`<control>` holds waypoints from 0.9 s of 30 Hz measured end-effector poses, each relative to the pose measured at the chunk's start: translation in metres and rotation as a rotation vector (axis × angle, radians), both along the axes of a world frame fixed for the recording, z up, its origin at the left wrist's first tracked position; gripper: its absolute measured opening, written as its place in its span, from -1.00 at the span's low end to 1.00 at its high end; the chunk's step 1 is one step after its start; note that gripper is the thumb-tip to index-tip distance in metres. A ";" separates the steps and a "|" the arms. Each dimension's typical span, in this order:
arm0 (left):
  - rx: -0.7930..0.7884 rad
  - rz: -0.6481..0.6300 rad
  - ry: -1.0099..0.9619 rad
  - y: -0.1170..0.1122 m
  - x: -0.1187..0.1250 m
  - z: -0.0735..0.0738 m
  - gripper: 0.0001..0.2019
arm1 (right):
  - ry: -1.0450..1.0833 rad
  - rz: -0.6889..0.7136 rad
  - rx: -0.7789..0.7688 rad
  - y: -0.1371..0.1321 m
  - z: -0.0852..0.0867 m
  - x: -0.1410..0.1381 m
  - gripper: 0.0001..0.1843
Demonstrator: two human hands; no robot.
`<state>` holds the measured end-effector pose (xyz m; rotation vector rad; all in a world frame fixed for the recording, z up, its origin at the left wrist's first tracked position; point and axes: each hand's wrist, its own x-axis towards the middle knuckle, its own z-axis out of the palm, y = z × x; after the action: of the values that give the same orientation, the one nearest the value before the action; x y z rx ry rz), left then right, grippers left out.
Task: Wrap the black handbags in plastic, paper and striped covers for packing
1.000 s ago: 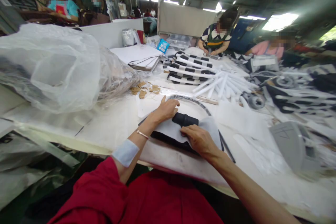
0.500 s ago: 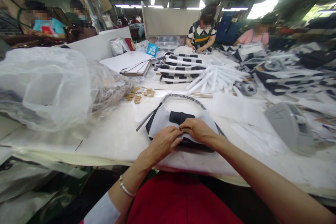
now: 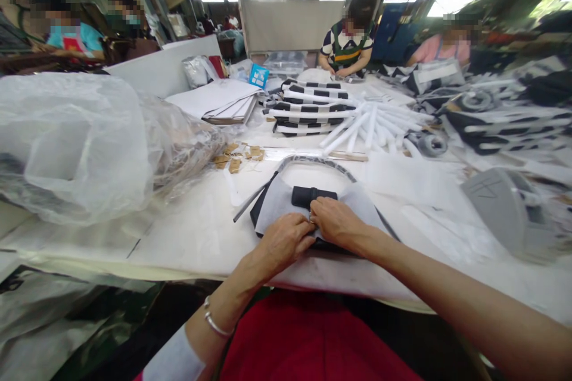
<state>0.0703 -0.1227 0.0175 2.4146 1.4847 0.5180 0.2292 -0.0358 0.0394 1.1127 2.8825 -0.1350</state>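
meeting at the fingertips, the left hand [image 3: 283,241] and right hand [image 3: 339,223] of a person in red touch at the near middle of a black handbag [image 3: 259,205], which lies on a white worktop [image 3: 187,238] directly before the wearer. the grip of each hand is curled, fingers bunched toward one another; whether either pinches anything cannot be told, as the knuckles hide the spot. such close finger work is likely best done slowly, with the left hand steadying the near edge, the right staying low beside the flap [image 3: 302,196], and the pale sheet [image 3: 273,208] kept flat so that it neither creases nor tears. the bag looks dark and smooth-sided, much of its upper face covered by that light grey sheet, with the black flap showing at the centre. a slim handle [image 3: 319,159], apparently wrapped in film, arches away from the person, while a thin strap [image 3: 245,208] slants out at the bag's left.
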 end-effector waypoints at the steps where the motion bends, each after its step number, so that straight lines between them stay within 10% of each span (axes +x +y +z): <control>1: -0.012 0.002 0.016 0.000 0.000 0.004 -0.82 | 0.010 -0.042 -0.010 -0.002 0.002 -0.001 -0.88; 5: -0.039 0.000 0.066 0.008 -0.006 0.033 -0.75 | 0.102 -0.120 -0.139 0.003 0.024 0.007 -0.86; 9: 0.120 0.138 0.232 0.034 -0.029 0.051 -0.60 | 0.164 -0.139 0.049 0.015 0.027 0.033 -0.65; 18: 0.133 0.223 0.227 0.042 -0.055 -0.004 -0.51 | 0.356 -0.141 0.161 0.002 -0.014 0.052 -0.51; 27: 0.164 -0.082 0.262 0.012 -0.026 0.052 -0.48 | 0.389 0.036 0.024 -0.014 0.013 0.060 -0.56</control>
<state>0.0443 -0.1106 0.0694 2.7471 1.4843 0.3263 0.2894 -0.0502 0.0519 1.1501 3.2468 -0.3540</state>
